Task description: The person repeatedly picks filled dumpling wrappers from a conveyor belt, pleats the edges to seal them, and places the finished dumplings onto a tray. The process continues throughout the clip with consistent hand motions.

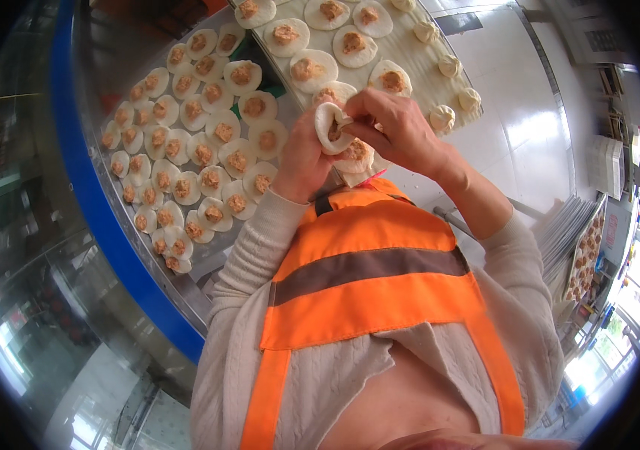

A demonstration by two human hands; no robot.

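Observation:
A round dough wrapper (326, 128) with meat filling rests in my left hand (299, 156), its rim partly drawn up around the filling. My right hand (396, 130) pinches the right edge of this wrapper between thumb and fingers. Beneath and around both hands lie flat wrappers topped with filling (355, 47) on a cloth-lined tray (320, 8). Several pleated, closed buns (442, 118) sit along the right side of that tray. To the left, many more filled flat wrappers (203, 154) cover the metal worktop.
A blue edge strip (106, 191) runs along the worktop's left side, with glass panels beyond it. At the right stand a stack of thin trays (567, 233) and a tilted tray of filled rounds (585, 253). A metal pipe (457, 219) shows behind my right forearm.

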